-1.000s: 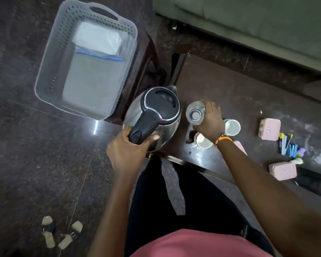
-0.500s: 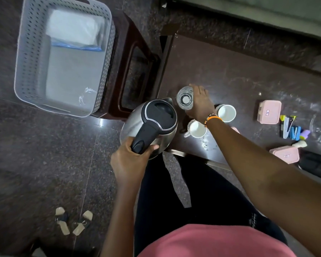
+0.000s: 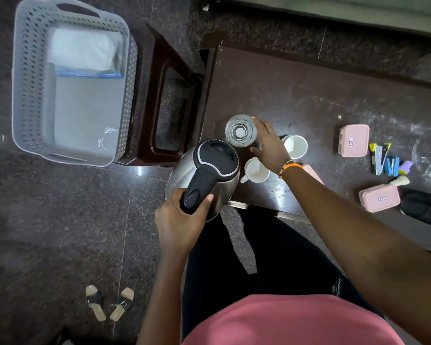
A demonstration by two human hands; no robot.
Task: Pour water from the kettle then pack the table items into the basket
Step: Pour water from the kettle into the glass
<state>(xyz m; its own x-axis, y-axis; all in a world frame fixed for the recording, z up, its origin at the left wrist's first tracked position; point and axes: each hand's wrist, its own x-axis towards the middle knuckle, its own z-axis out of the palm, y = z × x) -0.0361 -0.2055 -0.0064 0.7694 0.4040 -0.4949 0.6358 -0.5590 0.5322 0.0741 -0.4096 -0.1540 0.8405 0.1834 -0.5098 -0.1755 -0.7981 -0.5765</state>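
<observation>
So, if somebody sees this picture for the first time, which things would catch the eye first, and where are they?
Probably the steel kettle near the middle, gripped at its black handle by the left hand, its spout at a clear glass that the right hand steadies on the dark table. Next, the large grey basket at the upper left, set on a dark stool.

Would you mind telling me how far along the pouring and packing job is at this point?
Early. In hand: the left hand grips the kettle, its spout at the glass, which the right hand steadies; no stream is visible. Left: all the packing. Two mugs, pink boxes and stationery are on the table; the basket holds only a bag.
</observation>
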